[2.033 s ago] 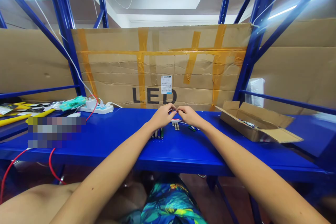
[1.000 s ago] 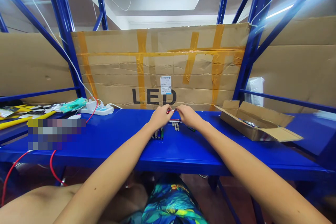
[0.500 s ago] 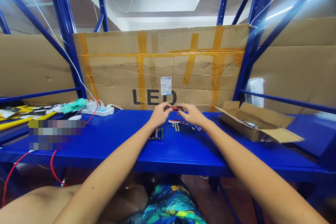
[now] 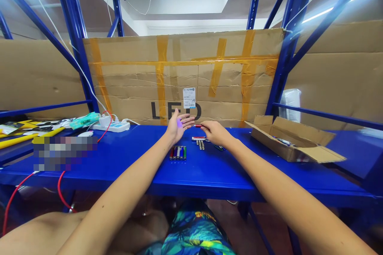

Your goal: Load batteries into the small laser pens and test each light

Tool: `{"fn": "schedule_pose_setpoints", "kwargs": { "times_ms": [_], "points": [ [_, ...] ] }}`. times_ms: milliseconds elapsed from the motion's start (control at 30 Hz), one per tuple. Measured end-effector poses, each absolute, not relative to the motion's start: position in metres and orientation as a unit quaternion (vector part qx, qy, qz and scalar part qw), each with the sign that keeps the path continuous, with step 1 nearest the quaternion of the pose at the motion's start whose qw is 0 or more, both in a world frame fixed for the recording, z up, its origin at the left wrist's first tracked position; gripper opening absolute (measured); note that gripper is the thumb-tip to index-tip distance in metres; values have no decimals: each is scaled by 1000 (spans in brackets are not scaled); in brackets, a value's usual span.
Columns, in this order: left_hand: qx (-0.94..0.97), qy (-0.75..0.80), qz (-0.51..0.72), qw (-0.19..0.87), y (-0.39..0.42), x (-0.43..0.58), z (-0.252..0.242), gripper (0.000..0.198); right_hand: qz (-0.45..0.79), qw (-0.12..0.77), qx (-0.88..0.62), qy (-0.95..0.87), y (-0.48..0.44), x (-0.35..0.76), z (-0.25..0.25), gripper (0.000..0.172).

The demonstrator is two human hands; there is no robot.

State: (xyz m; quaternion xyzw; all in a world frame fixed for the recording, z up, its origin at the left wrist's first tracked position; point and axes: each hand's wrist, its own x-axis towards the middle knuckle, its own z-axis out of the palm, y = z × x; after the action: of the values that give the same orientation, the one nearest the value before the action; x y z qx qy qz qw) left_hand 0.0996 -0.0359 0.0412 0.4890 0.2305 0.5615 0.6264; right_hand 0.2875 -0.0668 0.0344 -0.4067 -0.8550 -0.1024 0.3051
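My right hand (image 4: pixel 214 132) is closed around a small red penlight (image 4: pixel 198 126), its front end pointing left. A purple spot of light falls on the palm of my left hand (image 4: pixel 179 124), which is raised and open with fingers spread, apart from the penlight. Below my left hand several slim penlights (image 4: pixel 178 153) in different colours lie side by side on the blue table (image 4: pixel 128 155). Small button cells (image 4: pixel 200 145) sit in rows beneath my right hand, with a red and silver penlight (image 4: pixel 198 138) just behind them. Dark clips (image 4: pixel 220 148) lie partly hidden by my right wrist.
An open cardboard box (image 4: pixel 287 147) with metallic items inside stands at the right. To the left are a white power strip (image 4: pixel 118 126), a red cable (image 4: pixel 104 131) and yellow packaged items (image 4: pixel 26 129). A large cardboard sheet (image 4: pixel 131 83) closes off the back.
My left hand has let go of the red penlight, moved left and opened. My right hand now holds the penlight alone, and a purple spot shows on my left palm.
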Motion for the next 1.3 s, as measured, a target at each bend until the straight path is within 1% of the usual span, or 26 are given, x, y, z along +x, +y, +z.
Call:
{"fn": "schedule_pose_setpoints", "kwargs": {
  "times_ms": [67,200,333,433,667,867,1067,1300],
  "points": [
    [483,227,560,634,-36,97,41,69,-97,306,-402,-857,-68,286,35,25],
    [491,227,548,638,-33,96,40,72,-92,277,-417,-861,-69,285,35,24],
    [497,223,550,634,-31,97,39,72,-86,284,-426,-855,-70,285,36,24],
    [496,221,552,633,-31,97,39,73,-92,274,-442,-849,-71,284,36,24],
    [497,217,553,633,-32,97,40,72,-90,249,-477,-838,-75,280,36,25],
    [500,217,548,635,-33,98,40,70,-102,238,-472,-843,-77,278,38,23],
    [500,212,546,638,-34,97,40,70,-87,270,-457,-843,-78,277,37,25],
    [506,212,541,637,-33,97,39,69,-78,277,-446,-848,-75,279,36,24]
  ]
}}
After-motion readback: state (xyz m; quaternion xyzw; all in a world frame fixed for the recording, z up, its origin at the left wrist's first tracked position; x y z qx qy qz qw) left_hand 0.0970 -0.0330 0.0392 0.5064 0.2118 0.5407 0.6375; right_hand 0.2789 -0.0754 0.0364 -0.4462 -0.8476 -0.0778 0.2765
